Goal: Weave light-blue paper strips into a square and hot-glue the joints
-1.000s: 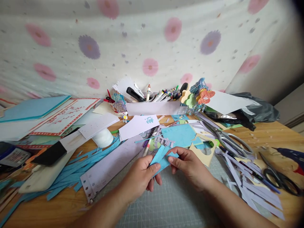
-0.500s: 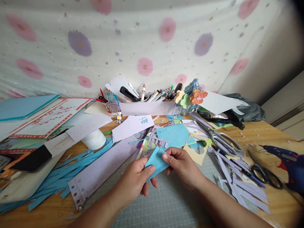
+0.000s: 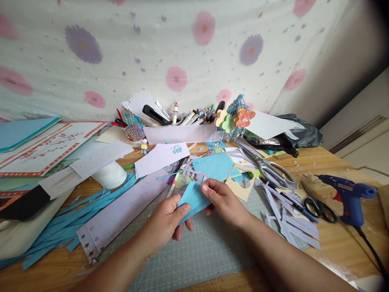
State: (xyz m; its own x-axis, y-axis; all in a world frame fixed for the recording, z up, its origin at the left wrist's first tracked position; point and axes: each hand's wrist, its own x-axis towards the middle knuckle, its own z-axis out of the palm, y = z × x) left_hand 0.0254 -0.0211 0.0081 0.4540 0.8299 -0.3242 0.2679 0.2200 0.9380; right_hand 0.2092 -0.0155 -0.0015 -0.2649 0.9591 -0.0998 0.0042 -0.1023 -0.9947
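Note:
Both of my hands hold one small piece of blue paper [image 3: 192, 200] just above a grey-green cutting mat [image 3: 200, 255]. My left hand [image 3: 165, 221] pinches its lower left edge, thumb on top. My right hand [image 3: 223, 200] grips its upper right edge with fingers curled around it. Right behind the paper lie a larger blue sheet [image 3: 212, 166], short lilac strips [image 3: 194, 175] and a cream card with cut-out holes [image 3: 243, 185].
Long blue strips [image 3: 75, 215] and a punched lilac band [image 3: 127, 207] lie at left. Large scissors [image 3: 269, 168], black scissors [image 3: 317, 205], lilac offcuts [image 3: 291, 215] and a blue glue gun [image 3: 346, 194] lie at right. A pen tray [image 3: 182, 132] stands at the back.
The view has swung to the right, bringing the glue gun into sight. My hands have kept hold of the blue paper and folded it more tightly together.

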